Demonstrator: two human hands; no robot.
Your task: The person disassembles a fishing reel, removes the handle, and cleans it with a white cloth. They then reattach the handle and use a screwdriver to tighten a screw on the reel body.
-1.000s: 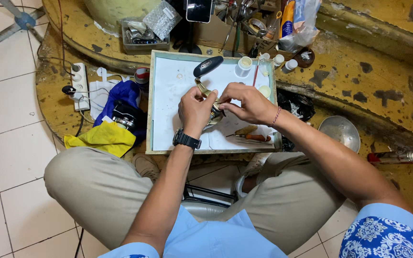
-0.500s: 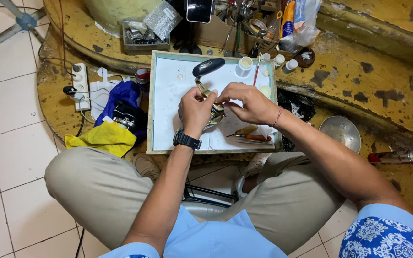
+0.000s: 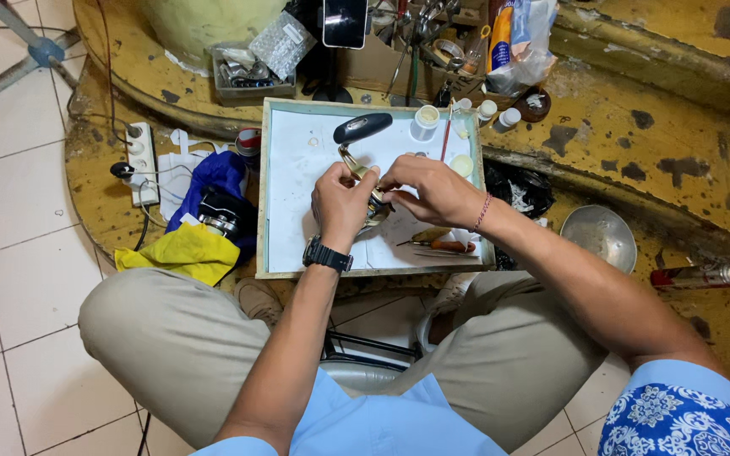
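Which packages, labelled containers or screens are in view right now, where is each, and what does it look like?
Dark-screened phone: upright at the far edge behind the white tray, black rectangle.
Clear plastic bag with orange and blue packets: far right of the tray.
Small white-capped bottles: beside the tray's far right corner.
Red and white spray can: lying at the right.

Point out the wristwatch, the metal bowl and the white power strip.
wristwatch [image 3: 326, 254], head view, on the black watch face at the left wrist.
metal bowl [image 3: 603, 236], head view, on the bare inner bottom of the bowl.
white power strip [image 3: 143, 152], head view, on the middle of its socket face.
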